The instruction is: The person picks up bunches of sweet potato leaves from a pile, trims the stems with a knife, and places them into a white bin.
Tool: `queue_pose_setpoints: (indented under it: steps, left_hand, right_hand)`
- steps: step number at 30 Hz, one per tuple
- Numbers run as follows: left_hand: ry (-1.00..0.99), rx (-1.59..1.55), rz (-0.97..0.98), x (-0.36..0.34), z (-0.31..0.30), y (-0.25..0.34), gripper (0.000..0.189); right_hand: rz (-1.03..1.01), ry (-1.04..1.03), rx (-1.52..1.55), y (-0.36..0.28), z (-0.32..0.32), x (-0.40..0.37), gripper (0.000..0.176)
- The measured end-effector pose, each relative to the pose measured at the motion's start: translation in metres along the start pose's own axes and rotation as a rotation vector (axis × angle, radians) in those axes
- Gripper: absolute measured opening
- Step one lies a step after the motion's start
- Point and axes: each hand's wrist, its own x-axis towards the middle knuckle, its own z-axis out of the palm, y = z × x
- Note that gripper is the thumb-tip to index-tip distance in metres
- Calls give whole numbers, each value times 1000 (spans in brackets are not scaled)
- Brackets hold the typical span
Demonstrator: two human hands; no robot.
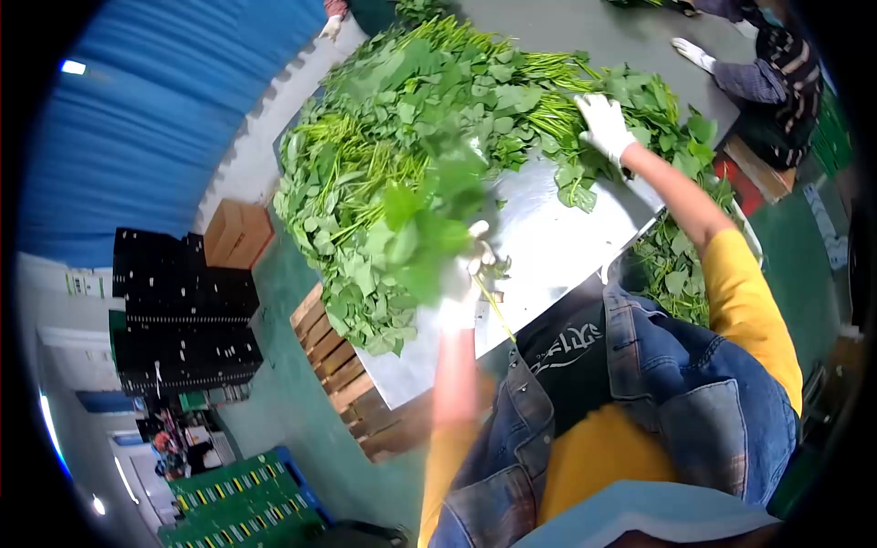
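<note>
Nearest the lens, denim vest (676, 402) over yellow sleeves. Just beyond, gloved left hand (464, 279), grip clamped on a bunch of leafy greens (416, 237) rising from it. Past that grip, right hand (605, 123) laid on the greens pile (393, 110) covering the steel worktop (548, 242); cannot tell whether grip closed.

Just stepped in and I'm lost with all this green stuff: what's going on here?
A person in white gloves stands at a metal table heaped with a pile of leafy greens. Their left hand holds up a bunch of greens, blurred, while the right hand rests on the pile farther along; whether it grips is unclear. Across the table, another person's gloved hand shows.
</note>
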Motion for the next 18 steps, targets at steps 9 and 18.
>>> queue_pose_setpoints:
  steps: [9,18]
  left_hand:
    - [325,-77,335,-59,-29,1,41]
    - [339,-201,197,-42,-46,0,37]
  right_hand:
    - [-86,295,-109,76,-14,84,16]
    - [-148,15,549,43,-51,69,28]
